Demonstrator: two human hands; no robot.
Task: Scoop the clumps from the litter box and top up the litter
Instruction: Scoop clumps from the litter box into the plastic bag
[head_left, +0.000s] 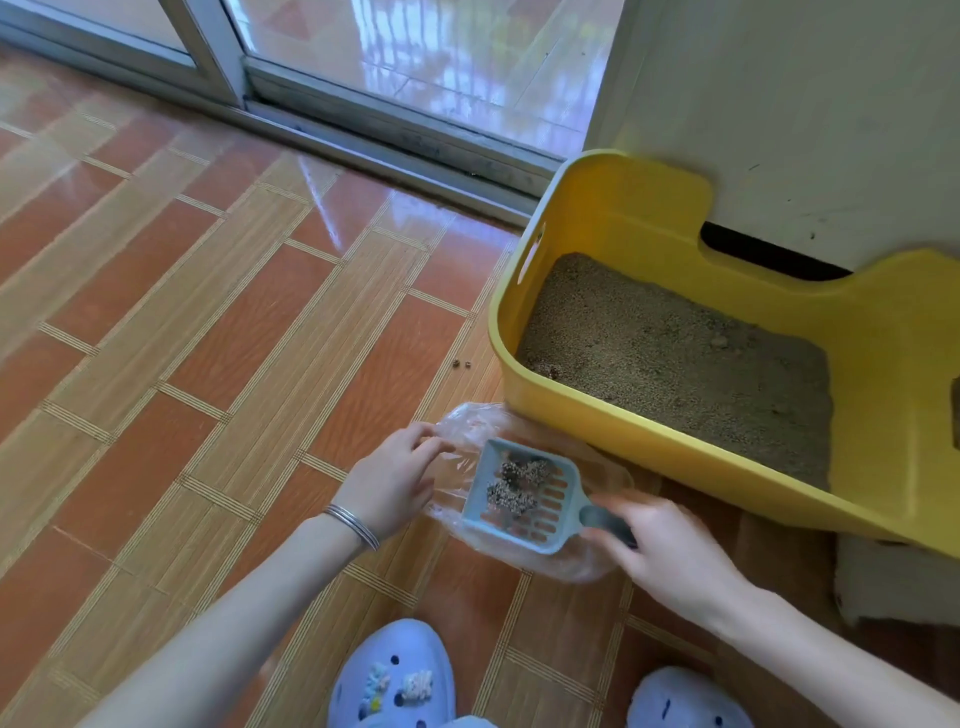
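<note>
Two pale blue clogs (392, 680) fill the bottom edge of the frame, toes pointing up-frame on the tiled floor (208, 312). Left of centre, the left hand (387, 480), a bangle (352, 525) on its wrist, reaches in palm down, fingers pinching the edge of a clear plastic bag (462, 426). Over the bag sits a blue slotted scoop (524, 493) carrying grey clumps (514, 483); the right hand (670, 551) grips its handle. At the right of the frame stands the yellow litter box (623, 218), holding brown litter (675, 353).

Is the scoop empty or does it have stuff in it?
Not empty: gray litter clumps sit in the blue scoop.
</note>
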